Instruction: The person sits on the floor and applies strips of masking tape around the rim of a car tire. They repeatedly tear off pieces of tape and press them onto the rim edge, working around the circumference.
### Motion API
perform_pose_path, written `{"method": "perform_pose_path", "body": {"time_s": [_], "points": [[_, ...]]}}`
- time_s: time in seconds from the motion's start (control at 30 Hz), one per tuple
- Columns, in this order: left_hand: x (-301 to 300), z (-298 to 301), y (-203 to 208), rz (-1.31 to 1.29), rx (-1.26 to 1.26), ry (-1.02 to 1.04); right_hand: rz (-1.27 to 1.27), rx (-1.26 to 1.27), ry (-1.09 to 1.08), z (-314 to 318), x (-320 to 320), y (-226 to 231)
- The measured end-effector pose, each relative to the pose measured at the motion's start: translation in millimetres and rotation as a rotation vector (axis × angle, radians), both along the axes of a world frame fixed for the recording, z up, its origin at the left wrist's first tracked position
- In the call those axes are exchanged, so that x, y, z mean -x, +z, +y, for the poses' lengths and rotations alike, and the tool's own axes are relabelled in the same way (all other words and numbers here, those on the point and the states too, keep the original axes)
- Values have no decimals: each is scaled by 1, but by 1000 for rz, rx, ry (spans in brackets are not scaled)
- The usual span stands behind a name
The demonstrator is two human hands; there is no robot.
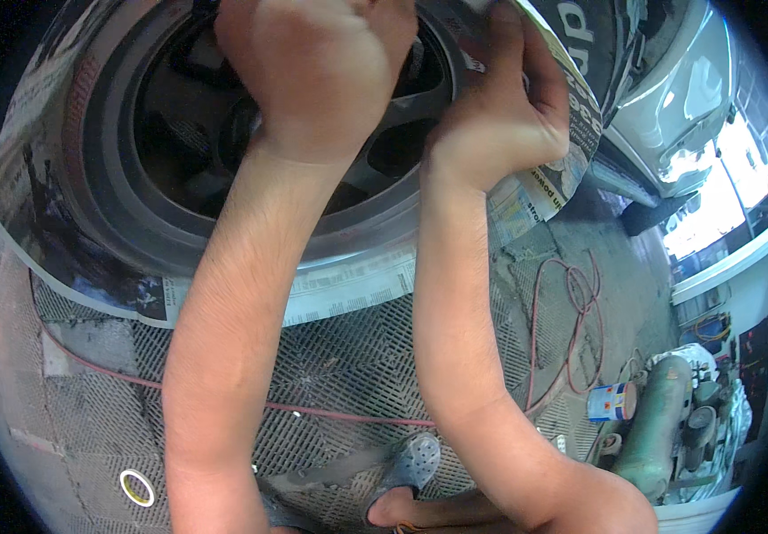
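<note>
A grey wheel rim (112, 173) with dark spokes fills the upper part of the head view, and sheets of newspaper (348, 298) run round its outer edge. My left hand (317, 80) is bent into a closed shape over the rim's upper middle. Its fingertips are hidden behind the hand and by the top edge of the picture. At the wheel's right side, my right hand (508, 116) has its thumb and fingers closed on the newspaper's edge. The paper bends outward beneath that hand.
A red hose (348, 414) crosses the grated floor mat (339, 365) and coils at right. Beyond it are a blue-and-white can (611, 402), a green cylinder (655, 427) and a white car body (682, 107). A white ring (137, 488) lies lower left; a grey clog (415, 458) is below.
</note>
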State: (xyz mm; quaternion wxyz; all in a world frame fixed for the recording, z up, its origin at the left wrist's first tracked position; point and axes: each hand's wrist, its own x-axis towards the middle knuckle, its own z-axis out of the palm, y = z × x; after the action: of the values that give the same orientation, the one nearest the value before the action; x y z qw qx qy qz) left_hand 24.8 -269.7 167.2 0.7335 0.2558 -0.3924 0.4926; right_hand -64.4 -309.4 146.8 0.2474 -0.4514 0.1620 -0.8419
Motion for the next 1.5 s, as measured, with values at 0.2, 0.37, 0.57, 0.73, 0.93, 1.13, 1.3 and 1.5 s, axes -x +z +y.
{"method": "perform_pose_path", "body": {"time_s": [0.2, 0.37, 0.57, 0.73, 0.93, 1.13, 1.3, 1.5], "points": [[-1, 6, 1, -24, 6, -28, 51, 171, -33, -11, 2, -5], [0, 11, -1, -5, 14, -63, 122, 148, -22, -10, 8, -4], [-14, 6, -3, -23, -2, 63, 87, 279, 52, -8, -3, -1], [-3, 6, -2, -11, 40, -29, 86, 214, 136, 5, 1, 7], [2, 19, -5, 57, -119, -7, 142, 275, 118, -8, 10, -1], [1, 26, -1, 76, -127, 6, 191, 276, 125, -7, 10, -1], [1, 29, 0, 73, -110, 61, 233, 249, 44, -4, 14, 1], [2, 31, 2, 88, -89, 144, 192, 259, 141, -7, 12, 5]]}}
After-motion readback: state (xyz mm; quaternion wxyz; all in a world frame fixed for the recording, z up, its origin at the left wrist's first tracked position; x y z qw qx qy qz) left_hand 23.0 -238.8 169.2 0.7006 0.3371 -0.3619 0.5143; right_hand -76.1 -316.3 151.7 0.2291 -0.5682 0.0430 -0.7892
